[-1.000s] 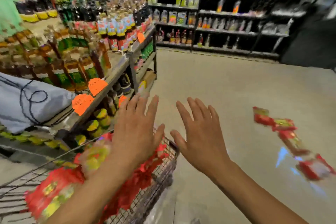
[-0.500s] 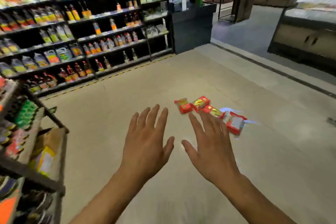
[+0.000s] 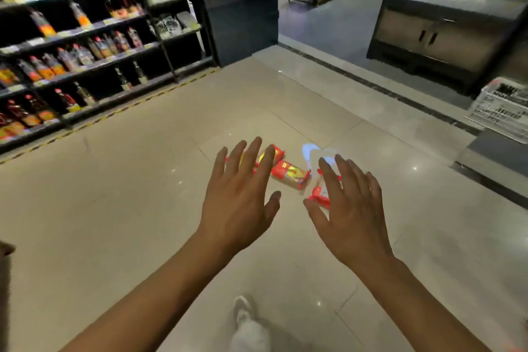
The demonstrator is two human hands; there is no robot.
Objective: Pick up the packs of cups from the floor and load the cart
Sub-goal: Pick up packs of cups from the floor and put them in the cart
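Observation:
Several red and yellow packs of cups lie in a row on the beige tiled floor; one pack shows fully between my hands. My left hand hovers in front of the left packs, fingers spread, holding nothing. My right hand is also open and covers most of the right pack. Both hands are above the floor, apart from the packs. The cart is out of view.
Dark shelves with bottles run along the left behind a yellow-black floor line. A dark counter stands at the aisle end, a cabinet at the right, a white plastic crate by the right edge. My white shoe is below.
The view has swung right, away from the cart and the near shelf, and come closer to the packs on the floor. Both open hands now overlap the packs in the view.

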